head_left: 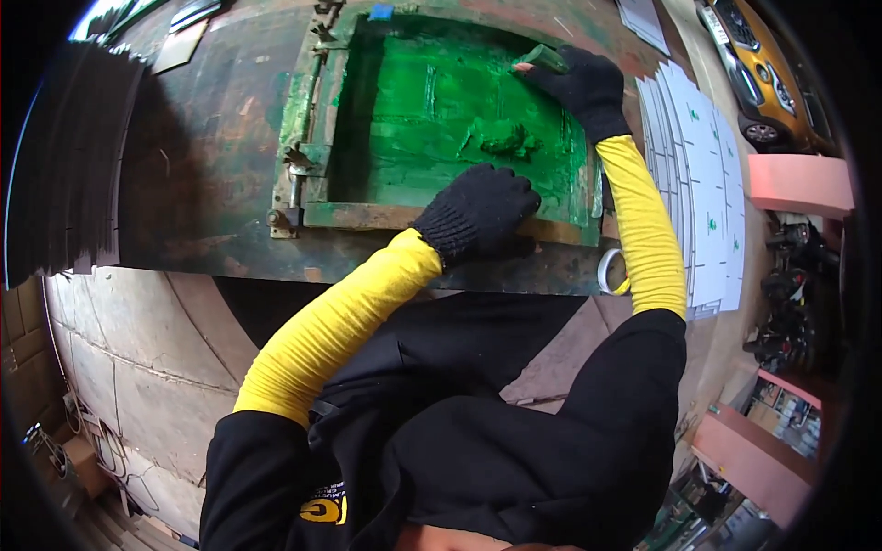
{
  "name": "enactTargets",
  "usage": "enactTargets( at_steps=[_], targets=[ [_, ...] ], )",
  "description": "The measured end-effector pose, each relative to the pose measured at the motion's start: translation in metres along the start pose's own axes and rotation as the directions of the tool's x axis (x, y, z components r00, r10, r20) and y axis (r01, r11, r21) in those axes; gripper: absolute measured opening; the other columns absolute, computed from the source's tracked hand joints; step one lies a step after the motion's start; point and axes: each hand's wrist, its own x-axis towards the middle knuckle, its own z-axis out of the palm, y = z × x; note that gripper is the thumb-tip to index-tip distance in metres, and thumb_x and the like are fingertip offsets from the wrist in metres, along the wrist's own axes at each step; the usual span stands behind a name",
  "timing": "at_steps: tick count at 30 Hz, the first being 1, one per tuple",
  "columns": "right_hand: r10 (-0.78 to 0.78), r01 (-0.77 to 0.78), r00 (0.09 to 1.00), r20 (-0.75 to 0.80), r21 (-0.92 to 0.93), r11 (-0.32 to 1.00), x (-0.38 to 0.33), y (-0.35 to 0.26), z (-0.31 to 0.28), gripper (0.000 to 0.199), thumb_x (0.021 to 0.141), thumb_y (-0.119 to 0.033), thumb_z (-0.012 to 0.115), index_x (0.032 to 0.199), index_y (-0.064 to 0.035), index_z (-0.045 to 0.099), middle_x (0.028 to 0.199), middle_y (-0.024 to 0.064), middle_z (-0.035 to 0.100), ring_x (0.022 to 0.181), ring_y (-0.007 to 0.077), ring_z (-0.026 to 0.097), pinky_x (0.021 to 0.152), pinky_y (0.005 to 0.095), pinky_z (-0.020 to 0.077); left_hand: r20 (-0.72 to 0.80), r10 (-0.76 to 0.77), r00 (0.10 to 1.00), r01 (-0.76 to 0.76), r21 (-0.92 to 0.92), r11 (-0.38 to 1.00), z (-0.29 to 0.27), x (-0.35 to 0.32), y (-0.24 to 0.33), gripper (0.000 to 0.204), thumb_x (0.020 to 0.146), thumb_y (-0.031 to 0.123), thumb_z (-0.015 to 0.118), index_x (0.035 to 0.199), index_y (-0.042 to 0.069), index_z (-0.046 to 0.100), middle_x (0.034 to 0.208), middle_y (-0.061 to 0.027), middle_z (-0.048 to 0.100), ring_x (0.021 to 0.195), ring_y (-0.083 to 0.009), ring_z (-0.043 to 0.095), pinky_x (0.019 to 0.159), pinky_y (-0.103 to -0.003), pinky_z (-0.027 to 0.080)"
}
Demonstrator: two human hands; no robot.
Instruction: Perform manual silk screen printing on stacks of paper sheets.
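A wooden screen-printing frame (367, 217) lies on the worktable, its mesh (395, 138) coated in wet green ink. Near the mesh's middle sits a thick lump of green ink (505, 138). My right hand (588, 90), in a black knitted glove, is closed around a green-smeared squeegee (548, 60) at the far right corner; only a short part of it shows, and one bare fingertip pokes out. At the near bar of the frame, my left hand (480, 209), also gloved in black, has its fingers curled over the wood. Its palm side is hidden.
Metal hinge clamps (299, 158) hold the frame's left side to the stained table (202, 184). A roll of tape (610, 272) lies by the near right corner. Stacked printed white sheets (703, 184) are at right, a dark stack (69, 165) at left. Beyond stands a yellow car (763, 73).
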Motion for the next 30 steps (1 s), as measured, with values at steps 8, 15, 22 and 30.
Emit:
enactTargets(
  at_steps=[8, 15, 22, 30],
  targets=[
    [-0.054, 0.035, 0.993, 0.103, 0.176, 0.984, -0.032, -0.054, -0.072, 0.049, 0.077, -0.063, 0.082, 0.073, -0.0151, 0.072, 0.066, 0.0093, 0.067, 0.062, 0.0310, 0.067, 0.056, 0.0405, 0.0493, -0.095, -0.036, 0.995, 0.036, -0.007, 0.999, -0.002, -0.003, -0.003, 0.049, 0.080, 0.055, 0.076, 0.095, 0.009, 0.068, 0.095, -0.0148, 0.067, 0.096, -0.0349, 0.067, 0.082, -0.050, 0.052],
    [0.176, -0.215, 0.974, 0.141, 0.346, 0.913, 0.002, -0.032, -0.055, 0.056, 0.083, -0.071, 0.071, 0.077, -0.0146, 0.074, 0.068, 0.0122, 0.067, 0.067, 0.0331, 0.068, 0.059, 0.0433, 0.0506, -0.059, -0.021, 0.998, 0.022, 0.016, 1.000, 0.002, -0.001, -0.005, 0.056, 0.083, 0.063, 0.071, 0.095, 0.008, 0.068, 0.093, -0.0147, 0.067, 0.093, -0.0364, 0.068, 0.080, -0.049, 0.053],
    [0.170, -0.191, 0.979, 0.116, 0.198, 0.961, 0.083, -0.093, 0.007, 0.075, 0.075, -0.085, 0.065, 0.090, -0.0135, 0.078, 0.074, 0.0164, 0.071, 0.066, 0.0342, 0.071, 0.059, 0.0448, 0.0540, -0.024, -0.081, 0.996, 0.082, 0.021, 0.996, -0.009, -0.004, 0.000, 0.056, 0.079, 0.060, 0.076, 0.096, 0.007, 0.068, 0.095, -0.0162, 0.068, 0.092, -0.0369, 0.068, 0.081, -0.049, 0.053],
    [-0.118, 0.131, 0.990, -0.075, 0.195, 0.972, 0.114, -0.170, 0.019, 0.063, 0.080, -0.076, 0.068, 0.079, -0.0137, 0.074, 0.068, 0.0138, 0.067, 0.065, 0.0351, 0.068, 0.057, 0.0465, 0.0515, -0.145, -0.089, 0.985, 0.071, -0.125, 0.990, -0.002, -0.006, 0.002, 0.052, 0.074, 0.049, 0.082, 0.103, 0.007, 0.072, 0.097, -0.0183, 0.071, 0.091, -0.0395, 0.068, 0.080, -0.051, 0.054]
  ],
)
